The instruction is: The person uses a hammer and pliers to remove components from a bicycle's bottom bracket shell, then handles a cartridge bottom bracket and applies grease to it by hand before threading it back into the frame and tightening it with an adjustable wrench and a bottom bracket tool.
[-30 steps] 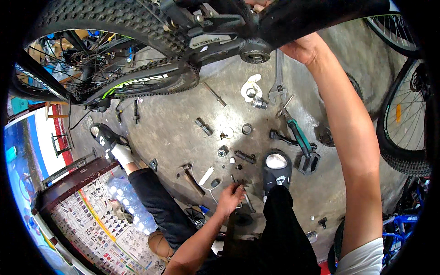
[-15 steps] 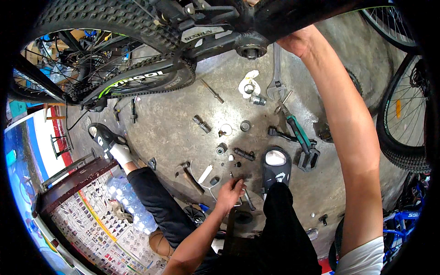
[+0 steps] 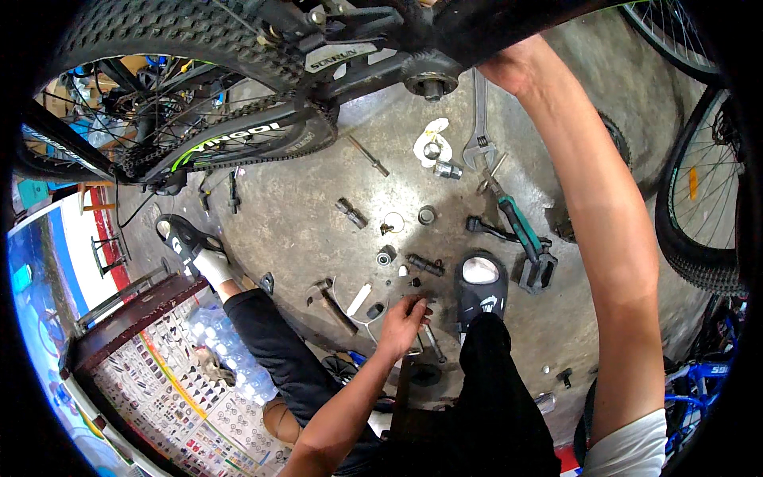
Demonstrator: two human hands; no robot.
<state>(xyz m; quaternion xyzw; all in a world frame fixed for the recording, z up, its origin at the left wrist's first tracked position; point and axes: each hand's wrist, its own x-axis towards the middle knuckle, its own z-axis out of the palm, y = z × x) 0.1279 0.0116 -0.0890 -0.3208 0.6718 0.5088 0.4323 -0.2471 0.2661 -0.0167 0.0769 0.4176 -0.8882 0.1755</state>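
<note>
A bicycle frame (image 3: 358,89) with a knobby rear wheel (image 3: 171,30) and a chainguard (image 3: 230,151) fills the upper left. Its bottom bracket shell (image 3: 431,83) faces me, a square spindle end showing. My right hand (image 3: 513,67) grips the frame tube from below at the top; its fingers are hidden behind the tube. Low over the floor, my left hand (image 3: 404,324) has its fingers curled and pressed together among small tools; what they hold, if anything, cannot be made out. A thin metal tool (image 3: 434,343) lies just right of it, and a hammer (image 3: 334,310) rests to its left.
An adjustable wrench (image 3: 480,119), a teal-handled tool (image 3: 520,222), a crank with a pedal (image 3: 538,272) and several cylindrical parts (image 3: 350,213) lie on the concrete. Bicycle wheels (image 3: 699,199) stand at the right. A dark red-edged printed board (image 3: 171,381) is at the lower left.
My left hand has shifted slightly up, its fingers now over the spot where a thin rod lay. My right hand stays on the frame tube; the view has moved a little.
</note>
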